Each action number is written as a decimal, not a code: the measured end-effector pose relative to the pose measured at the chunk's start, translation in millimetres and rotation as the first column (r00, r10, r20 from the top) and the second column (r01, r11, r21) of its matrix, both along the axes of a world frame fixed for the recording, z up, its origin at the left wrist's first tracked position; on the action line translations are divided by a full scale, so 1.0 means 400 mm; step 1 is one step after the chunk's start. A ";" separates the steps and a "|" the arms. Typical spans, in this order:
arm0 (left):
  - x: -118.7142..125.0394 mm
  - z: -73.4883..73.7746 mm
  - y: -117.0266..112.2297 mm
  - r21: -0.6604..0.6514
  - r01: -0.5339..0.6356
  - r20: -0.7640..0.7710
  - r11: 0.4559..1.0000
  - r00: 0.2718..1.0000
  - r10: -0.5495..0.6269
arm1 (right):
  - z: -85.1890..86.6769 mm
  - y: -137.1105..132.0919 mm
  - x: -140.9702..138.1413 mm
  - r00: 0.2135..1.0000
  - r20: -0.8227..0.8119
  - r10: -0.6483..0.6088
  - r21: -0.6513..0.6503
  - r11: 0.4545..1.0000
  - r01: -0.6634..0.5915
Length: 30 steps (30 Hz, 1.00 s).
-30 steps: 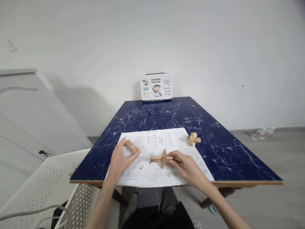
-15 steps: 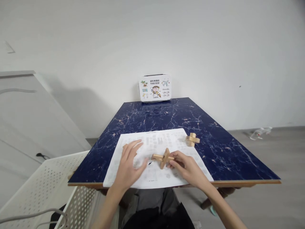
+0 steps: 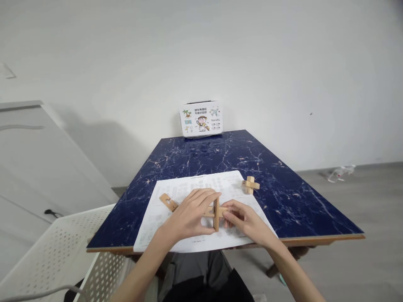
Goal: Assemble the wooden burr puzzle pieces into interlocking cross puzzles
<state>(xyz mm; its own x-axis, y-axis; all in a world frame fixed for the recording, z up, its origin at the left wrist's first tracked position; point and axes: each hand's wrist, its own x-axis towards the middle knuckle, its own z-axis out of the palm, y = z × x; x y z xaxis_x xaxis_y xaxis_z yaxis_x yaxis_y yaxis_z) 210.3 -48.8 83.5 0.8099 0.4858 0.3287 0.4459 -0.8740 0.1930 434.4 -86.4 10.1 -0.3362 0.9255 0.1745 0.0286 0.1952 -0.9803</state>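
Note:
Two flat wooden puzzle pieces are crossed through each other above a printed sheet (image 3: 151,226). My left hand (image 3: 190,213) grips the upright wooden piece (image 3: 216,216) by its two ends, thumb below and fingers above. The end of the crosswise wooden piece (image 3: 208,212) is pinched in my right hand (image 3: 244,221). To the left, a loose notched wooden piece (image 3: 168,201) lies on the sheet, partly covered by my left hand. An assembled wooden block puzzle (image 3: 250,185) stands by the sheet's right edge.
The blue marbled table (image 3: 201,157) carries a white printed case (image 3: 201,119) at its far end, against the wall. A white perforated basket (image 3: 103,272) is at the table's left. Clear plastic bottles (image 3: 341,173) lie on the floor to the right.
My left hand has moved right, from open beside the crossed pieces to gripping the upright one. That piece has turned from slanted to upright. The loose notched piece is now uncovered.

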 end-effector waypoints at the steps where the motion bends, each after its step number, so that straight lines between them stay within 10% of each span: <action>1: -0.002 0.002 -0.002 0.009 -0.008 0.013 1.000 1.000 0.008 | 0.002 0.000 0.000 1.000 0.002 0.003 0.003 1.000 -0.003; 24: -0.110 0.056 -0.092 0.129 -0.140 0.095 0.982 0.987 0.128 | 0.124 -0.025 -0.009 0.986 0.130 0.102 -0.057 0.994 -0.096; 30: -0.230 0.071 -0.091 0.168 -0.256 0.123 0.952 0.964 0.238 | 0.136 -0.018 0.068 0.965 0.233 -0.122 0.006 0.992 0.124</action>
<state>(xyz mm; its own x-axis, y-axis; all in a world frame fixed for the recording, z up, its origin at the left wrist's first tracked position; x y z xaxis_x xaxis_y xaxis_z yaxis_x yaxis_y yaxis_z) 118.5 -85.1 111.7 0.6305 0.5912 0.5030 0.6387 -0.7633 0.0966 461.6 -93.6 64.4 -0.2500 0.9634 0.0969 0.2787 0.1674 -0.9457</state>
